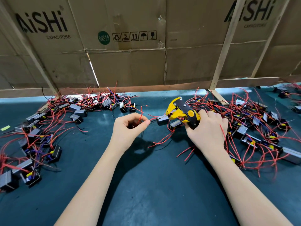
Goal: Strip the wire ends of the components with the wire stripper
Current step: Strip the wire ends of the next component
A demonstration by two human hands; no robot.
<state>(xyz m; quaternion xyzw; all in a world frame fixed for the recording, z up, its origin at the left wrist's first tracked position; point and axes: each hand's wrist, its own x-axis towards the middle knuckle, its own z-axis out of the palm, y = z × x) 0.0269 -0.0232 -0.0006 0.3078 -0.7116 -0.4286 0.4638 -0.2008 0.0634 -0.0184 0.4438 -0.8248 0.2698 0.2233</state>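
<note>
My right hand grips the handles of a yellow and black wire stripper, whose jaws point left and gape slightly. Just left of the jaws a small black box component hangs by its red and black wires. My left hand pinches those wires between thumb and fingers, and one red wire end curls up above the fingers. A second component lies under the stripper's head.
Heaps of black components with red wires lie at the left, at the back and at the right of the dark green mat. A cardboard wall on wooden slats closes the back.
</note>
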